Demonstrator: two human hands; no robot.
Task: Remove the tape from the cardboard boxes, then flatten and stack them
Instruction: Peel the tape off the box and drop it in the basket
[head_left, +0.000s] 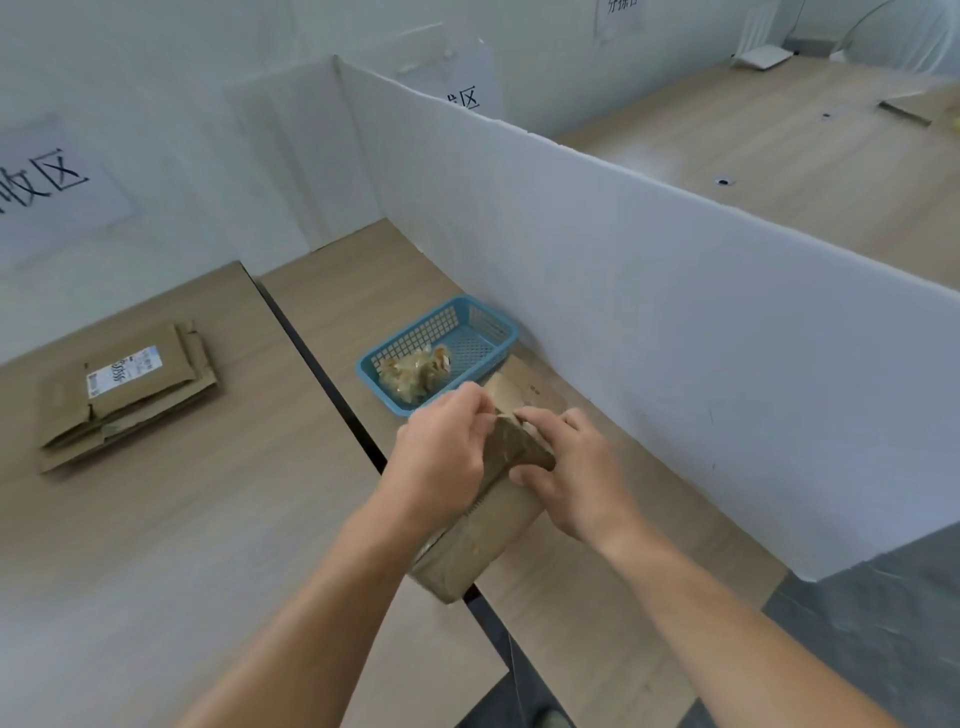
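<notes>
Hands both closed on box (483, 540): left hand (441, 460) pinches its top edge, apparently peeling, right hand (571, 470) steadies; basket (421, 335) at 12 o'clock collects tape (415, 371).

A blue mesh basket (415, 340) sits on the wooden worktop (156, 545), just beside a white partition (649, 312). Paper signs (52, 192) with black characters hang on the wall behind.

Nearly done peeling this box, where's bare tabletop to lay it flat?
Bare wood on the left table, between flattened stack and near edge; behind the blue basket. Crowded where left hand and right hand grip the box by the divider.
</notes>
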